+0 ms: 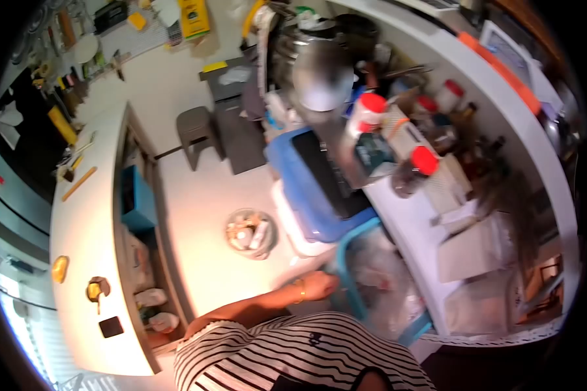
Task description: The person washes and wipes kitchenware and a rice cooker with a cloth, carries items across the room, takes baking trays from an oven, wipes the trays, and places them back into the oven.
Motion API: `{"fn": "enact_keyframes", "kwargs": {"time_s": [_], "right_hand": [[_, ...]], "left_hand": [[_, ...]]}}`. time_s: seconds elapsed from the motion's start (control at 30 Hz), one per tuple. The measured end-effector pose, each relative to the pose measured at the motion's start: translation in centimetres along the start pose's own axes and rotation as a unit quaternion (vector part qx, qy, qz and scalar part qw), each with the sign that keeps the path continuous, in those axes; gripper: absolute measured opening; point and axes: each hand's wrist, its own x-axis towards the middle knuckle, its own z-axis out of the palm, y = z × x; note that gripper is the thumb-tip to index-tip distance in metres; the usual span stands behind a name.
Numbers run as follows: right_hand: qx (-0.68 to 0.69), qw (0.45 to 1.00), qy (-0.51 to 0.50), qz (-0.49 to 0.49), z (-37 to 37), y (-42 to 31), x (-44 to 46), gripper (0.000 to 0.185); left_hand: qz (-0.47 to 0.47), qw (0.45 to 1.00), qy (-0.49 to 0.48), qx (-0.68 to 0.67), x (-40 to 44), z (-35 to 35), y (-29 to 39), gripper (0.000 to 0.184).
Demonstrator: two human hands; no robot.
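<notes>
My left hand reaches across in front of my striped shirt, a yellow bangle on its wrist. Its fingers look curled together beside the left rim of a teal basket; what they hold, if anything, is too blurred to name. Inside the basket lie clear plastic bags. Just beyond the hand stands a blue container with a black flat object on top. A round bin with crumpled items is on the floor. My right hand is not in view.
On the right, a white counter holds red-lidded jars and a clear plastic box. A grey stool stands at the back. Along the left runs a long pale worktop with a dark phone-like rectangle.
</notes>
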Motion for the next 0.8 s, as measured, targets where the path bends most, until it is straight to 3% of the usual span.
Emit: {"fn": "enact_keyframes", "kwargs": {"time_s": [0.07,0.13,0.17,0.2,0.23,0.27,0.33,0.37,0.4,0.43,0.47,0.5,0.53,0.6,0.63,0.67,0.7,0.73,0.77,0.8], "right_hand": [[0.068,0.995,0.033,0.064,-4.7,-4.0,-1.5,0.017],[0.148,0.986,0.070,0.024,-8.9,-9.5,-4.9,0.017],[0.424,0.892,-0.044,0.150,-11.7,-15.3,-7.6,0.013],[0.652,0.697,-0.153,0.258,-14.1,-20.7,-9.1,0.032],[0.557,0.774,-0.212,0.213,-16.9,-25.9,-6.7,0.025],[0.570,0.774,-0.160,0.225,-18.8,-33.2,-6.2,0.023],[0.620,0.743,-0.155,0.199,-23.7,-43.5,-2.4,0.019],[0.700,0.627,-0.107,0.325,-27.6,-51.0,-3.3,0.017],[0.746,0.580,-0.170,0.279,-30.8,-53.5,-0.7,0.018],[0.775,0.574,-0.191,0.183,-34.2,-57.8,-2.1,0.023],[0.819,0.511,-0.166,0.200,-36.8,-61.1,-0.6,0.021],[0.858,0.446,-0.143,0.212,-38.9,-62.9,1.7,0.019],[0.855,0.446,-0.152,0.217,-39.5,-64.1,3.5,0.019],[0.911,0.364,-0.144,0.130,-38.6,-66.4,8.1,0.016],[0.911,0.362,-0.151,0.125,-37.9,-68.7,9.0,0.016],[0.916,0.366,-0.140,0.089,-36.5,-71.5,9.0,0.017],[0.925,0.358,-0.122,0.043,-34.8,-74.9,9.1,0.017],[0.950,0.282,-0.120,-0.052,-33.4,-81.9,10.6,0.016],[0.948,0.262,-0.178,-0.019,-31.4,-85.7,10.1,0.010],[0.914,0.293,-0.279,0.021,-30.0,-89.0,11.7,0.003]], "left_hand": [[-0.013,1.000,0.006,-0.009,-1.1,-2.7,0.1,0.013],[0.029,0.983,-0.047,-0.175,-2.9,-6.8,0.3,0.020],[0.024,0.984,-0.049,-0.172,-3.7,-8.8,-0.2,0.020],[0.045,0.956,-0.060,-0.282,-4.5,-10.5,-0.7,0.029],[0.063,0.915,-0.069,-0.394,-5.7,-12.3,-1.1,0.038],[0.058,0.914,-0.074,-0.394,-7.1,-15.0,-2.4,0.038],[0.032,0.788,0.027,-0.614,-8.9,-20.2,-4.2,0.046],[-0.089,0.682,0.102,-0.719,-10.2,-22.8,-4.9,0.053],[-0.015,0.611,0.059,-0.789,-11.5,-24.0,-8.4,0.049],[0.059,0.535,0.015,-0.843,-12.8,-25.7,-12.7,0.044],[0.046,0.540,0.011,-0.840,-14.2,-27.6,-15.5,0.044],[-0.110,0.557,0.161,-0.807,-15.7,-28.8,-17.5,0.038],[-0.258,0.550,0.301,-0.735,-16.9,-29.9,-19.8,0.033],[-0.233,0.548,0.389,-0.703,-18.8,-32.5,-26.0,0.026],[-0.260,0.551,0.469,-0.639,-19.7,-34.3,-28.4,0.028],[-0.316,0.576,0.466,-0.593,-21.0,-36.7,-31.7,0.031],[-0.319,0.588,0.528,-0.523,-21.7,-40.3,-33.0,0.029],[-0.333,0.594,0.603,-0.415,-25.8,-43.6,-35.8,0.026],[-0.359,0.597,0.618,-0.365,-28.2,-45.8,-38.3,0.020],[-0.355,0.593,0.671,-0.268,-31.5,-47.4,-42.0,0.015]]}}
